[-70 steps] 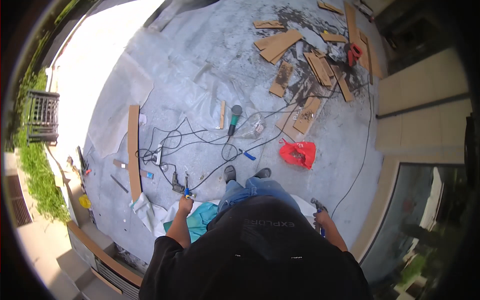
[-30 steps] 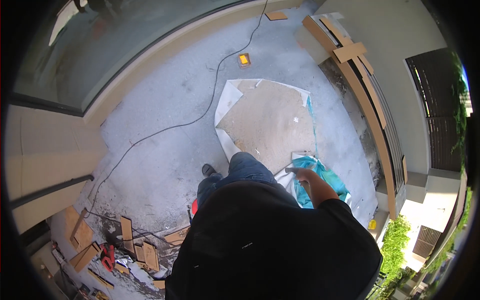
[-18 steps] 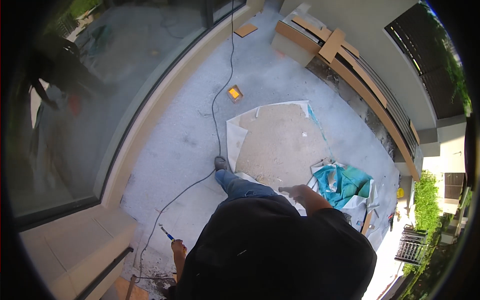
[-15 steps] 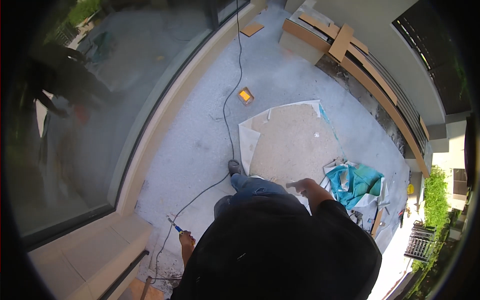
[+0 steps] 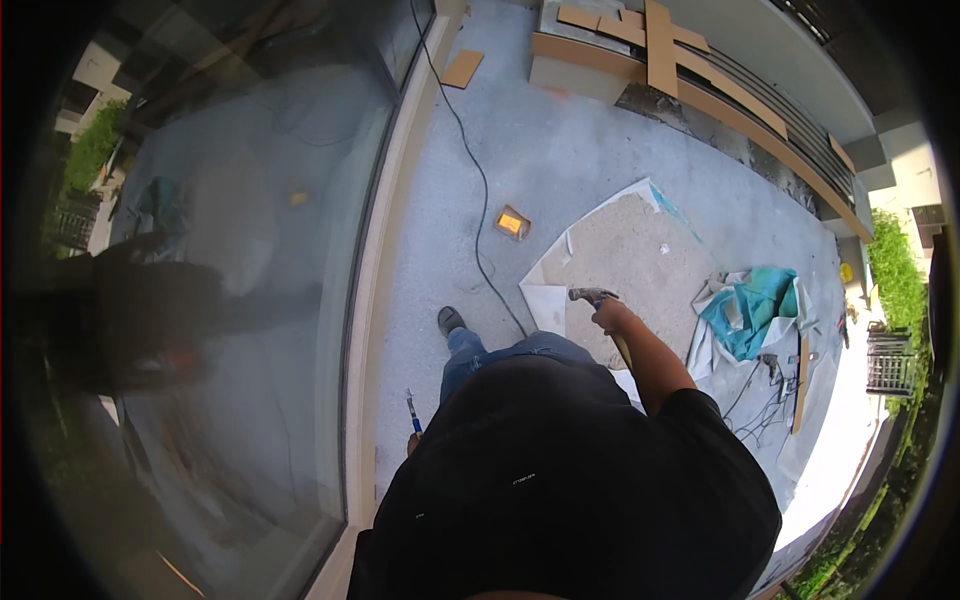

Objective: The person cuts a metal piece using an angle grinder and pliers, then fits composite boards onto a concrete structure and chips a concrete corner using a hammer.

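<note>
A claw hammer is in my right hand. Its head sticks out past my fist, and part of its handle shows below, above a dusty sheet on the floor. At my left side, my left hand is mostly behind my body, closed around a slim hand tool with a blue handle and a metal end pointing forward. The tool's exact kind is too small to tell. My shoe stands on the floor left of the sheet.
A black cable crosses the floor ahead. An orange item in a small tray lies beside it. Crumpled teal sheeting and tangled cords are at right. Boards rest on a ledge ahead; a large window stands left.
I have moved closer to the window. My right hand has come forward over the sheet, and the hammer now shows plainly. My left hand is now more hidden by my body.
</note>
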Available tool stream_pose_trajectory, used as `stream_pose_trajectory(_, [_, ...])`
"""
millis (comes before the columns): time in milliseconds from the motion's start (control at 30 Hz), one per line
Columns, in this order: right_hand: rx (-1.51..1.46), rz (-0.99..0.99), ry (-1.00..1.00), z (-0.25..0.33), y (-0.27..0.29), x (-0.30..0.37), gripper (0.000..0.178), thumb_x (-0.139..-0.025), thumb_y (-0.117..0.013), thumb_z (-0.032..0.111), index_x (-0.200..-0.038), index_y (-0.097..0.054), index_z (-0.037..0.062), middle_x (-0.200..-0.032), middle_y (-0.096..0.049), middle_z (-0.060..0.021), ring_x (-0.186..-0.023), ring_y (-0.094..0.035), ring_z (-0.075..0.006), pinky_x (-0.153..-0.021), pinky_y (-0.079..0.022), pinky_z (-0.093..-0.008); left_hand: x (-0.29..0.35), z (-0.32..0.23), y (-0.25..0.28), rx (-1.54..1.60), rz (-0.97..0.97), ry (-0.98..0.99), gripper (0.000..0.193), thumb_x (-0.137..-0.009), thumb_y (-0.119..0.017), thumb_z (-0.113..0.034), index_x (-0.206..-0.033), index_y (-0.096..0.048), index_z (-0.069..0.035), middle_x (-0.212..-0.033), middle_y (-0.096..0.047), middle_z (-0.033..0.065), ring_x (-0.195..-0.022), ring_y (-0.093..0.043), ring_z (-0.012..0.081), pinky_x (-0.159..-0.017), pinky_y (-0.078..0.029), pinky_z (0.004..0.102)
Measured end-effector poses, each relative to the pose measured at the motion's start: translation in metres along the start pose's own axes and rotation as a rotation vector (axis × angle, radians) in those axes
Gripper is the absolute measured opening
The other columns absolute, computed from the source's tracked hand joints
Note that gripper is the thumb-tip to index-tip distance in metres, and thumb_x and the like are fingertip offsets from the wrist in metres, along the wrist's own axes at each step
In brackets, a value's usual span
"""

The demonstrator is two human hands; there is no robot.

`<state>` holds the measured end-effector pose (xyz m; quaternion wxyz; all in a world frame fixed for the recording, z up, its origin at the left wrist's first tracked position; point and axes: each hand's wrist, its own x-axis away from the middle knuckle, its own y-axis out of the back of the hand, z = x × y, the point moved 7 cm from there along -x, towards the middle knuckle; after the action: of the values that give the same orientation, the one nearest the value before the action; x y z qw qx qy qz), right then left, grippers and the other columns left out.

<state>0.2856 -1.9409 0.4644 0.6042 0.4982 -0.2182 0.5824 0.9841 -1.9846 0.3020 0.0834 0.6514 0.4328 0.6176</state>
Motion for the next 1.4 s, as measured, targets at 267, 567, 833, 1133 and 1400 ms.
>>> stream_pose_trajectory(267, [-0.318,0.007,-0.467,-0.101,-0.061,-0.031,0.090,-0.078,-0.048,-0.015,-0.151,-0.050,0.0391,-0.103,-0.067,-0.0136,-0.075,-0.067,-0.0285,-0.058,-0.061,-0.0433,-0.174,-0.250,0.168,0.069,0.105,-0.308,0.026,-0.077,-0.066,-0.007,-0.101,-0.061,0.001,-0.079,-0.068,0.0174,-0.070,-0.067,0.0321,-0.065,-0.055,0.0452])
stream_pose_trajectory(567, [-0.381,0.158,-0.394,-0.039,-0.028,-0.159,0.084,-0.085,-0.054,-0.006,-0.155,-0.047,0.0407,-0.095,-0.070,-0.0155,-0.075,-0.071,-0.0258,-0.062,-0.061,-0.0440,-0.295,-0.568,0.188,0.429,0.293,-0.226,0.029,-0.081,-0.062,-0.002,-0.109,-0.055,-0.006,-0.068,-0.050,0.0033,-0.046,-0.046,0.0160,-0.041,-0.038,0.0323])
stream_pose_trajectory(833, [-0.585,-0.194,-0.223,0.173,0.245,-0.261,0.030,-0.081,-0.066,0.014,-0.105,-0.064,-0.0029,-0.081,-0.069,-0.0144,-0.064,-0.066,-0.0252,-0.059,-0.058,-0.0392,-0.308,-0.857,0.209,0.077,0.447,-0.501,0.026,-0.087,-0.065,-0.007,-0.112,-0.059,-0.007,-0.074,-0.057,0.0031,-0.057,-0.054,0.0136,-0.052,-0.044,0.0316])
stream_pose_trajectory(1133, [-0.254,-0.369,-0.103,0.290,0.400,-0.331,0.044,-0.079,-0.069,0.029,-0.105,-0.064,-0.0069,-0.103,-0.070,-0.0333,-0.102,-0.068,-0.0478,-0.090,-0.054,-0.0494,-0.347,-1.066,0.161,-0.174,0.496,-0.708,0.022,-0.094,-0.069,-0.018,-0.109,-0.062,-0.004,-0.090,-0.067,0.0087,-0.085,-0.066,0.0205,-0.080,-0.053,0.0350])
stream_pose_trajectory(1400, [-0.156,-0.141,-0.158,0.302,0.471,-0.334,0.043,-0.088,-0.067,0.026,-0.118,-0.061,-0.0034,-0.110,-0.070,-0.0334,-0.104,-0.067,-0.0499,-0.092,-0.054,-0.0535,-0.336,-1.173,0.131,-0.371,0.647,-0.642,0.024,-0.096,-0.068,-0.020,-0.112,-0.064,-0.004,-0.100,-0.071,0.0149,-0.096,-0.070,0.0272,-0.088,-0.053,0.0381])
